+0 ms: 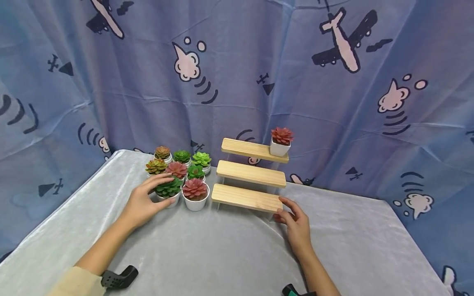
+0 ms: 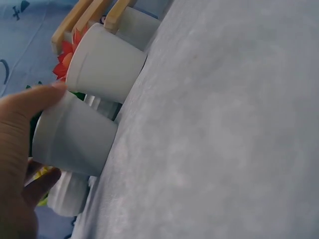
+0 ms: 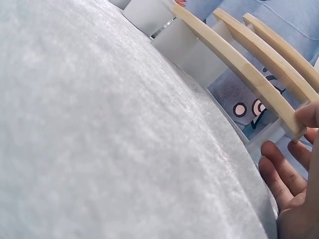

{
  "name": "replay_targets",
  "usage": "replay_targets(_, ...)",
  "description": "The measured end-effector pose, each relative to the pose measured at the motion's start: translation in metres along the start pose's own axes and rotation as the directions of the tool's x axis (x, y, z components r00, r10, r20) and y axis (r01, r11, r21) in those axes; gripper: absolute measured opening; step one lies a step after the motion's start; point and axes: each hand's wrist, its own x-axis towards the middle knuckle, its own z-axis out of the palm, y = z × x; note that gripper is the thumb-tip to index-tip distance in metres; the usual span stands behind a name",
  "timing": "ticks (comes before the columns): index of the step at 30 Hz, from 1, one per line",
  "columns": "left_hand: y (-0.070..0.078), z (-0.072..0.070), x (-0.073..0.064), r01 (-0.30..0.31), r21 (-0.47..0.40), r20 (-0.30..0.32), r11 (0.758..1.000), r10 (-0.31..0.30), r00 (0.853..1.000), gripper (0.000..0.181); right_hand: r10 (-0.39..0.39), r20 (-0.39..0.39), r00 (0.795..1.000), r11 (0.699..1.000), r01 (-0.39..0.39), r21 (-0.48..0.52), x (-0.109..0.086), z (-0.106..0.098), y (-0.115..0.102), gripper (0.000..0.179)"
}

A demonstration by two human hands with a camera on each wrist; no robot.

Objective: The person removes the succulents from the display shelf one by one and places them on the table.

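Note:
My left hand is curled round a dark green succulent in a white pot. In the left wrist view its thumb lies at the pot's rim and other fingers reach round the far side; the pot stands on the cloth. With my right hand I hold the right end of the lowest board of a three-tier wooden stand, thumb and fingers about its edge. A red succulent in a square white pot sits at the right end of the top board.
Several other potted succulents cluster behind the left hand, with a pink-red one in a round white pot between that hand and the stand. Pale cloth covers the table. A patterned blue curtain hangs behind.

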Motion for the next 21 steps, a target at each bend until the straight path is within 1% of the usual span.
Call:
replay_targets(3,0.006,-0.003,0.004,0.01,0.027,0.018,1.0,-0.011,1.0,0.052,-0.003,0.014,1.0,1.0,0.003,-0.004,-0.001,-0.001,-0.001,0.037)
replay_targets(5,0.012,-0.006,0.007,0.027,0.04,0.037,0.999,-0.029,0.999,0.046,0.004,0.021,1.0,1.0,-0.004,-0.008,-0.001,-0.001,-0.001,0.037)
replay_targets(7,0.018,-0.009,0.012,0.041,0.052,0.058,0.998,-0.044,0.997,0.042,0.012,0.024,1.0,1.0,-0.012,-0.018,-0.001,-0.001,0.0,0.037)
replay_targets(9,0.026,-0.01,0.019,0.039,0.052,0.075,0.998,-0.043,0.996,0.039,0.02,0.025,0.999,0.999,-0.02,-0.027,-0.001,-0.001,0.001,0.037)
replay_targets(12,0.042,-0.01,0.031,0.026,0.056,0.102,0.998,-0.032,0.994,0.039,0.02,0.028,0.999,0.999,-0.019,-0.032,-0.002,-0.001,0.0,0.037)
replay_targets(15,0.061,-0.007,0.046,0.006,0.072,0.131,0.997,-0.015,0.991,0.039,0.008,0.032,0.999,1.0,-0.007,-0.027,-0.002,-0.002,-0.001,0.037)
replay_targets(21,0.099,0.007,0.076,-0.028,0.114,0.184,0.993,0.007,0.983,0.036,-0.004,0.029,1.0,1.0,0.004,-0.022,-0.002,-0.002,-0.002,0.036)
